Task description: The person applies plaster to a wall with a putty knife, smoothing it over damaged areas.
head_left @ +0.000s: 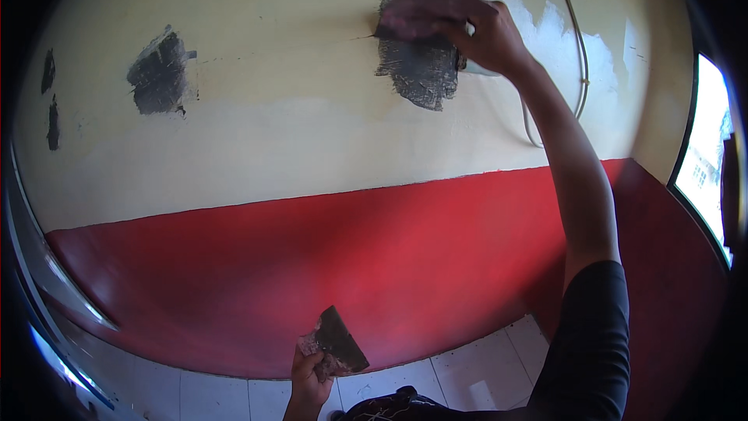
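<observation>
My right hand [489, 37], raised at the upper right, grips a flat reddish-brown scraper [428, 8]. Its broad face lies over the top of a rough dark grey patch [421, 74] on the cream wall [273, 109]; I cannot tell whether the edge touches. Low in front of me, my left hand [310, 378] is closed round a putty knife [335, 343]. This knife has a wide dark grey blade, crusted with pinkish residue near the grip, and is held apart from the wall.
Another grey patch [158, 72] and small dark ones mark the wall's left. White filler [545, 31] and a hanging cable [578, 31] are right of my right hand. Below runs a red wall band [374, 257], above white floor tiles [475, 366]. A bright window [705, 132] is far right.
</observation>
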A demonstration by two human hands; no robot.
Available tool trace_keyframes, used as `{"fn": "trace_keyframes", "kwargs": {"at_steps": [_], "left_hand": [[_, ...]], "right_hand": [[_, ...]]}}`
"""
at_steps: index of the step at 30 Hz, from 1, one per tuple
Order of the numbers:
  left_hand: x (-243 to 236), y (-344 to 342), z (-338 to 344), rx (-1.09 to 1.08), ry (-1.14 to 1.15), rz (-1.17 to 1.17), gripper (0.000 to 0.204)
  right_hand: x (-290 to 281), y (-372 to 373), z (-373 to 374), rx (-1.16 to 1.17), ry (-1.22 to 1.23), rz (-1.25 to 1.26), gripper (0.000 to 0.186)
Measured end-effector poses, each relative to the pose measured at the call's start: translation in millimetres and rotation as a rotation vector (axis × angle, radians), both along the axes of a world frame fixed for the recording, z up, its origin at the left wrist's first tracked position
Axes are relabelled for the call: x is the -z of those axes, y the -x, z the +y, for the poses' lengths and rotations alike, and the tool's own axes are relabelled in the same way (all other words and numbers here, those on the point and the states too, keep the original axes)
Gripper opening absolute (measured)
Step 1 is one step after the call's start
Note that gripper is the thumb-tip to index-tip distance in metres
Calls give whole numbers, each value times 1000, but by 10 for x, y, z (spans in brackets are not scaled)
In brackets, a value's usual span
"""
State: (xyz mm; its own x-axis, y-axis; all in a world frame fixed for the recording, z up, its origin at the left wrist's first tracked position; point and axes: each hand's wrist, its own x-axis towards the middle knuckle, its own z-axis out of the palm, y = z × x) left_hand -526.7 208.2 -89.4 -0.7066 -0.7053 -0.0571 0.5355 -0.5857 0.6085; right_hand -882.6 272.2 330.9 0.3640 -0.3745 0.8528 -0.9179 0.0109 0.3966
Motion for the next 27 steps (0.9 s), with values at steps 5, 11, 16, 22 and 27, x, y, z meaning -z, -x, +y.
{"fn": "trace_keyframes", "kwargs": {"at_steps": [5, 11, 16, 22, 27], "left_hand": [[-75, 15, 22, -31, -4, 5, 51], [-10, -68, -26, -41, -2, 11, 50], [-9, -48, -66, -37, 17, -6, 50], [-73, -6, -24, -17, 16, 18, 50], [-83, 1, 46, -15, 22, -11, 51]], "right_hand": [[-398, -272, 26, -171, 107, 141, 31], [135, -24, 48, -90, -98, -91, 29], [214, -65, -5, -132, -75, 10, 30], [-59, 40, -18, -26, 25, 199, 28], [-384, 108, -1, -72, 179, 305, 24]]}}
